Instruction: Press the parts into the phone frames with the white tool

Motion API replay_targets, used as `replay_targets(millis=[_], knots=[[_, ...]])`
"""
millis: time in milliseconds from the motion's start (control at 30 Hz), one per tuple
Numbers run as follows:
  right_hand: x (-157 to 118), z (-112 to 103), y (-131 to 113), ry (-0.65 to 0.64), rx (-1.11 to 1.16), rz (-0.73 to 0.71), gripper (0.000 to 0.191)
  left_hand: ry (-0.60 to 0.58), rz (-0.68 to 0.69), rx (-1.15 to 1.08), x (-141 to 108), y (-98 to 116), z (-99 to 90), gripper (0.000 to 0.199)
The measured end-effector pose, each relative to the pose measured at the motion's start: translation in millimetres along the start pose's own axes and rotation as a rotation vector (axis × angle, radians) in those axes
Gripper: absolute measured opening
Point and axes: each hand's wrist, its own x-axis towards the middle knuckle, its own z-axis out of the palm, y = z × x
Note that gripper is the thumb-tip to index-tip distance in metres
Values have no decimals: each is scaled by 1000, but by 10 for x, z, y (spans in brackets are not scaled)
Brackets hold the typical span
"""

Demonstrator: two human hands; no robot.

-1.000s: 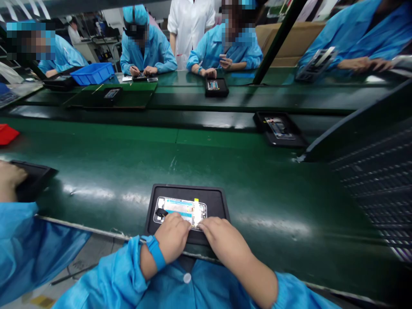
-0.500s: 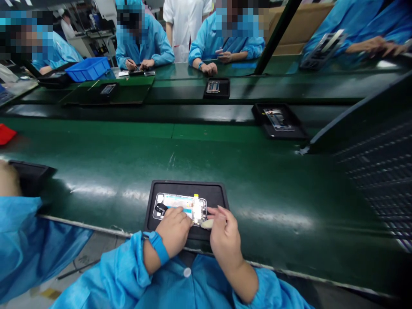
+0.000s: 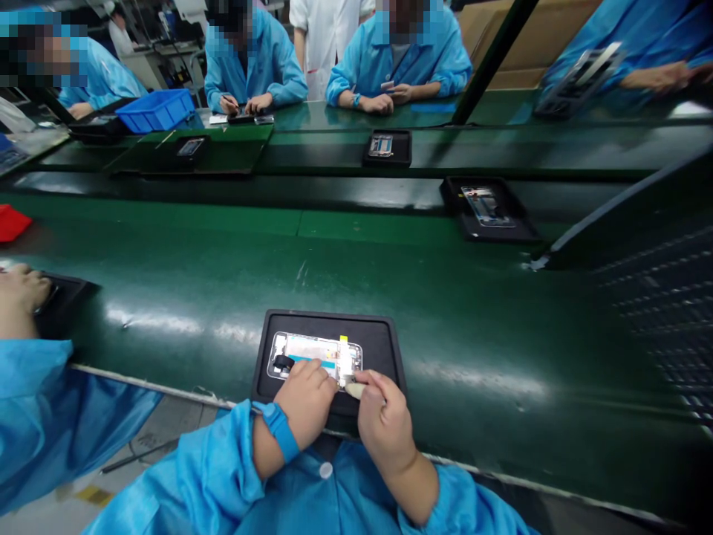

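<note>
A black tray point(image 3: 323, 322) lies on the green bench in front of me, with an opened phone frame point(image 3: 312, 348) inside it. Small parts, a yellow tab and a blue strip show on the frame. My left hand point(image 3: 308, 397), with a blue band at the wrist, rests on the frame's near edge, its fingers together; what they hold, if anything, is hidden. My right hand point(image 3: 385, 416) pinches a pale, pointed tool point(image 3: 355, 389) at the frame's right end. The tool's tip is close to the left fingertips.
At the left edge, a neighbour's hand point(image 3: 25, 290) touches another black tray point(image 3: 75, 286). A red object point(image 3: 12, 224) lies behind it. Across the bench are more trays point(image 3: 490, 212), a blue bin point(image 3: 154, 111) and several people in blue. A dark mesh panel point(image 3: 657, 275) stands at right.
My right hand has closed its fingers more tightly around the pale tool and moved slightly left. The neighbour's hand has come further into view. Across the bench, a person's hands have shifted.
</note>
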Motion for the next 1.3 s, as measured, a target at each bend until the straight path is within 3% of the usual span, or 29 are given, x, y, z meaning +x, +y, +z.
replay_targets(millis=[267, 500, 633, 700, 867, 1033, 1300], knots=[[47, -40, -43, -82, 19, -33, 19, 11, -8, 9, 11, 13, -6, 12], [212, 26, -183, -270, -220, -298, 34, 7, -8, -3, -4, 12, 1, 11], [252, 83, -192, -241, -236, -340, 40, 21, -7, 17, -2, 6, 26, 13], [250, 87, -160, -209, -203, -253, 39, 18, -18, 20, 6, 9, 38, 13], [188, 48, -53, -86, -64, 227, 29, -24, -79, 13, 13, 42, 44, 12], [65, 16, -26, 54, 6, 232, 25, -68, -121, -22, 19, 67, 25, 13], [28, 27, -12, 78, -19, 164, 21, -80, -144, -73, 48, 43, -2, 12]])
